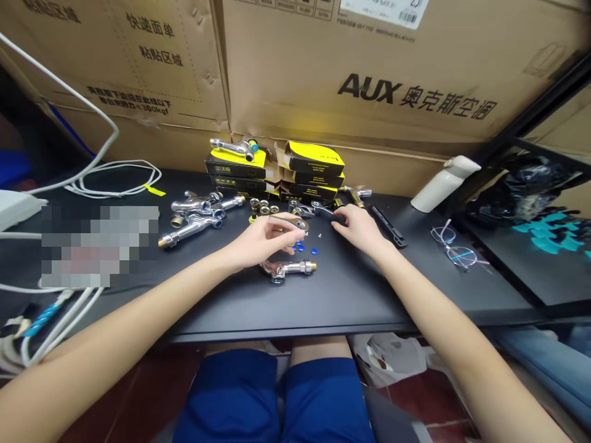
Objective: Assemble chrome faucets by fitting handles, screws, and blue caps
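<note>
My left hand (277, 237) pinches a flat metal piece with a rounded, holed end (300, 225) above the table. Below that hand lies a chrome faucet body (279, 271) with a brass-coloured threaded end. Blue caps (314, 251) and tiny screws (319, 235) are scattered by the fingertips. My right hand (359, 227) rests farther right, its fingers curled at a small black item (340, 218) whose kind I cannot make out. Chrome handles (318, 207) lie just left of it. Several brass cartridges (264, 206) stand behind my left hand.
More chrome faucet bodies (196, 218) are piled at left. Yellow-black boxes (311, 159) are stacked at the back, one faucet (235, 147) on top. A black box cutter (388, 226), white bottle (446, 183) and glasses (455, 246) lie right. White cables (115, 178) run at left.
</note>
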Demonstrator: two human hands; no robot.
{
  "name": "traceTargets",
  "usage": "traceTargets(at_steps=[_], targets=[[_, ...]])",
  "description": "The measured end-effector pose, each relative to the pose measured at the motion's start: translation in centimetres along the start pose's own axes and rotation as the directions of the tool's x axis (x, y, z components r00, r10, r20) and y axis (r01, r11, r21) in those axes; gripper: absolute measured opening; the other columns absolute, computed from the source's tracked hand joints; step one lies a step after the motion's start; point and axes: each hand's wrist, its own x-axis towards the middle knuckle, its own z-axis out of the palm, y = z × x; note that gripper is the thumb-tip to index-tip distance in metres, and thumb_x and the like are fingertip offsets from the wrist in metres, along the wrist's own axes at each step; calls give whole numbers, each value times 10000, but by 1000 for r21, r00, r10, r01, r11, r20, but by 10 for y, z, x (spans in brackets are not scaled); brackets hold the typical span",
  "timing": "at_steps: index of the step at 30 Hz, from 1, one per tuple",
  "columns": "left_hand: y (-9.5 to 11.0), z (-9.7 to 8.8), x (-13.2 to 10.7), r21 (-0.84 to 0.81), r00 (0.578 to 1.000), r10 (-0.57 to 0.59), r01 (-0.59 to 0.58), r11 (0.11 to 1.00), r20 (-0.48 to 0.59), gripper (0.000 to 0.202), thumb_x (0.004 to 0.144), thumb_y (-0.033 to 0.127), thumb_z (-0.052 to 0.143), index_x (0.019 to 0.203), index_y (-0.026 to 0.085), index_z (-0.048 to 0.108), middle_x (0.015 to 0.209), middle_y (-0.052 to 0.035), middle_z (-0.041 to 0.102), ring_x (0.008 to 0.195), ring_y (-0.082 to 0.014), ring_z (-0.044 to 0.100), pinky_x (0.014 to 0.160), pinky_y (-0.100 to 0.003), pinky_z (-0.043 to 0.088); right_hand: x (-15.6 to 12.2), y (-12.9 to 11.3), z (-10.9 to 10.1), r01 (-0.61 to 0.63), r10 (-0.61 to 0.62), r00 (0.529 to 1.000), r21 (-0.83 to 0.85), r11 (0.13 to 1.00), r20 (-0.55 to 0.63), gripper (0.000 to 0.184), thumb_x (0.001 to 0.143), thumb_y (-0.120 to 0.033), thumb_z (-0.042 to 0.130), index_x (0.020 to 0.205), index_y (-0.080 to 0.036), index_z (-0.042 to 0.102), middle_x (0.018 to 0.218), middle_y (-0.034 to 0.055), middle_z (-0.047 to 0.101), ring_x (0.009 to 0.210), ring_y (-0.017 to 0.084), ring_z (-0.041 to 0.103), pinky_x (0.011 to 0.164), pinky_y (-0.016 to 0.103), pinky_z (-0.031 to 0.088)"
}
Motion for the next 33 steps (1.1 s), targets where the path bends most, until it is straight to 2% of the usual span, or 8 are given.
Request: traceTargets(at_steps=[7, 13, 18, 22, 26, 30, 33], targets=[[-1, -1, -1, 35, 999, -32, 32, 999, -8, 364, 797, 502, 698, 835, 145, 759, 1337, -102, 558, 857, -191, 680, 763, -373, 623, 2, 1, 2, -21, 18, 999, 56, 998, 39, 182, 831, -199, 607, 974, -159, 712, 961, 80, 720, 760, 183, 621, 707, 299, 466], [0, -1, -2, 41, 1000, -16, 16, 999, -3, 360, 798, 497, 697, 850, 145, 755, 1319, -96, 568, 781, -159, 680, 754, -364, 621, -1, 2, -13, -58, 57, 998, 43, 997, 32, 192, 829, -261, 649, 969, -142, 703, 917, 97, 720, 812, 212, 646, 749, 313, 482], [2, -1, -1, 42, 1000, -27, 27, 999, -1, 342, 800, 486, 693, 805, 149, 751, 1318, -87, 571, 758, -144, 675, 750, -356, 618, -3, 8, -26, -154, 157, 976, -34, 988, 151, 144, 803, -264, 685, 893, -152, 675, 888, 103, 714, 810, 229, 658, 711, 312, 473], [1, -2, -1, 36, 1000, -24, 25, 999, -6, 326, 804, 475, 693, 815, 155, 756, 1335, -90, 559, 769, -147, 675, 754, -364, 616, -4, 10, -28, -201, 196, 954, 0, 980, 226, 112, 802, -237, 672, 878, -162, 639, 814, 66, 698, 736, 193, 645, 669, 288, 460], [1, -2, -1, 21, 1000, -18, 18, 1000, -16, 330, 795, 473, 706, 805, 147, 758, 1313, -96, 564, 779, -145, 664, 744, -353, 619, -3, 8, -26, -234, 223, 951, 28, 972, 213, 98, 819, -252, 648, 829, -174, 590, 771, 57, 682, 708, 189, 636, 655, 288, 458], [4, -1, -1, 2, 1000, -6, 6, 1000, -16, 339, 780, 470, 721, 767, 132, 751, 1305, -97, 561, 784, -133, 652, 730, -328, 622, -1, 8, -22, -260, 250, 950, 30, 965, 186, 118, 796, -173, 621, 885, -180, 544, 745, 50, 667, 652, 186, 622, 639, 295, 471], [5, -1, -1, -9, 1000, -9, 9, 1000, -8, 341, 783, 466, 719, 765, 126, 750, 1330, -103, 544, 811, -138, 654, 741, -327, 622, -2, 9, -22, -287, 271, 947, 74, 955, 173, 164, 781, -142, 600, 921, -181, 523, 722, 40, 644, 561, 167, 594, 558, 285, 483]])
